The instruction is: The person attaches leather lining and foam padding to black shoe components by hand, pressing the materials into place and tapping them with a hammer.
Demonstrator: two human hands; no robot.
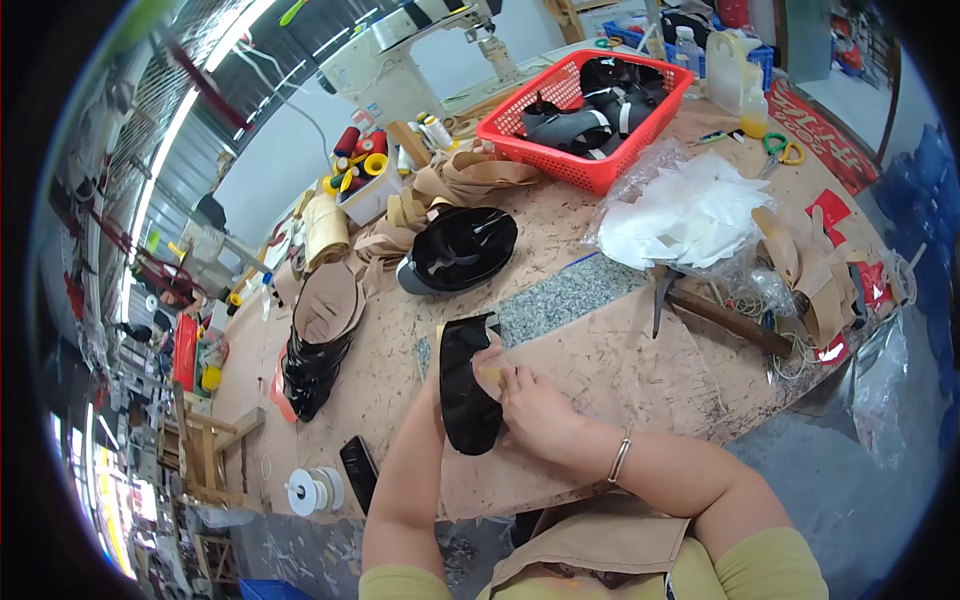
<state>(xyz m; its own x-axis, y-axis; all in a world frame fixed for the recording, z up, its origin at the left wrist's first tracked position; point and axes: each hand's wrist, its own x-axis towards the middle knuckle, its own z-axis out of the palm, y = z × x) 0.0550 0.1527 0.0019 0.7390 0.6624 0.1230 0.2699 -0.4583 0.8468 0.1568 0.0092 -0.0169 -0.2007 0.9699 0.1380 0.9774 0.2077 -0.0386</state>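
Note:
A glossy black curved piece is held up over the table, near the front edge. My left hand is mostly hidden behind it; a bit of skin shows at its notched right side, and the hand holds the piece from behind. My right hand is closed at the piece's right edge, its fingertips pressed together beside a small yellowish patch. What those fingers pinch, if anything, is too small to name. Beyond the piece lies a grey speckled slab, with a black shoe-like part behind it.
A red basket of black parts stands at the back. White sheets, a hammer and scissors lie right. Stacked black pieces, a phone and a white spool are left; a sewing machine stands behind.

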